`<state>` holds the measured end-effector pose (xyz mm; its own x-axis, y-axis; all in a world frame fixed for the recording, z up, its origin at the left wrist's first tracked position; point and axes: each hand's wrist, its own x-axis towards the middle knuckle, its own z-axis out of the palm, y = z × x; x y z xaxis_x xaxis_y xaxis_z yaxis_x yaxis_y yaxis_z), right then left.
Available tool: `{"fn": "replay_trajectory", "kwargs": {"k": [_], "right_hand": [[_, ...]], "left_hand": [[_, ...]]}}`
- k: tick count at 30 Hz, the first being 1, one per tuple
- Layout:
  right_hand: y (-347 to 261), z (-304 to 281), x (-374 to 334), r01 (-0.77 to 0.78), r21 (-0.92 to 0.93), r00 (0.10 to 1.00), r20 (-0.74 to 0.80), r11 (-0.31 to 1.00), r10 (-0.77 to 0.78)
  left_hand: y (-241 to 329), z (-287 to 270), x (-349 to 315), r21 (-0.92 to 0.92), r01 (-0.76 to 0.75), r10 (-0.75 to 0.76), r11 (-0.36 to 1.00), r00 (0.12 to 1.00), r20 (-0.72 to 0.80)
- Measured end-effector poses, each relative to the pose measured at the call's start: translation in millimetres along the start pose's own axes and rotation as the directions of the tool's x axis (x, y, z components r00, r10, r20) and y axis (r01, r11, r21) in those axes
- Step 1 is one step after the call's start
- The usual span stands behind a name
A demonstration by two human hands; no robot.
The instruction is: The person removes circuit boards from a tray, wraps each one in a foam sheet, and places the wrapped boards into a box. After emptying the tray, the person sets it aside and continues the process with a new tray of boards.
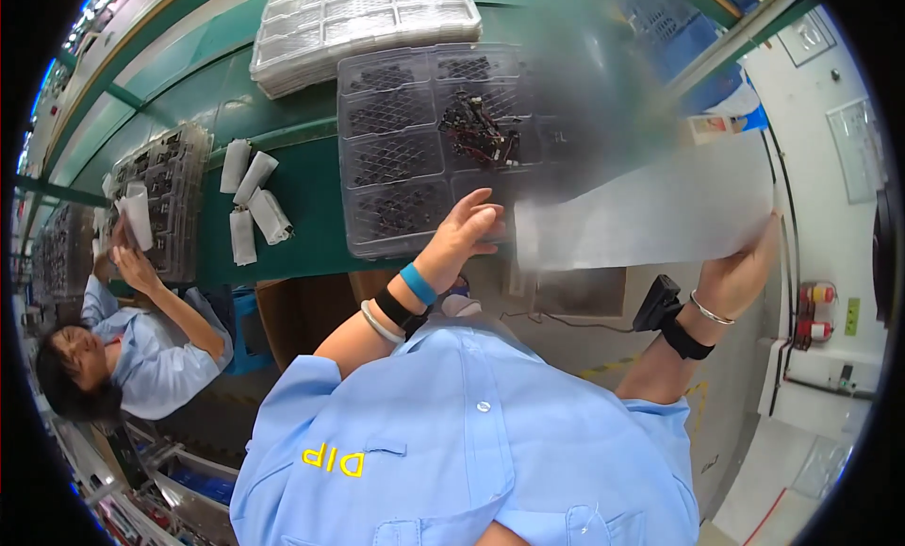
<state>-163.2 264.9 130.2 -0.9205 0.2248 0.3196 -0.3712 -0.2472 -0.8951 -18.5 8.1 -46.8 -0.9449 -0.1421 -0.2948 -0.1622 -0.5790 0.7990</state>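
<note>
My right hand (pixel 751 254) grips one end of a thin white sheet (pixel 650 216), which stretches leftward in front of the table. Close to the sheet's left end, my left hand (pixel 467 227) is held with its fingers apart and nothing in them. It is over the front edge of a clear plastic compartment tray (pixel 391 192). A tangle of dark and red wires with small white connectors (pixel 478 131) lies in one tray compartment. Other compartments show a dark criss-cross pattern. A grey blur hides the tray's right part.
Several white wrapped bundles (pixel 255 183) lie left of the tray on the green table (pixel 306 230). Stacked clear trays (pixel 368 23) stand behind. At far left a co-worker (pixel 141 348) handles a white piece beside more trays (pixel 179 206). A blue basket (pixel 674 37) sits back right.
</note>
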Motion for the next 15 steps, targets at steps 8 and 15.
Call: {"fn": "replay_trajectory", "kwargs": {"k": [8,15], "right_hand": [[-12,-35,-56,-0.136,-0.06,0.987,-0.094,0.989,0.13],[60,-182,-60,-0.39,-0.401,0.869,-0.458,0.829,0.188]], "left_hand": [[-28,5,-6,0.18,-0.063,0.003,0.982,0.949,0.317],[-34,-23,-39,0.219,0.133,-0.174,0.967,0.968,0.18]]}}
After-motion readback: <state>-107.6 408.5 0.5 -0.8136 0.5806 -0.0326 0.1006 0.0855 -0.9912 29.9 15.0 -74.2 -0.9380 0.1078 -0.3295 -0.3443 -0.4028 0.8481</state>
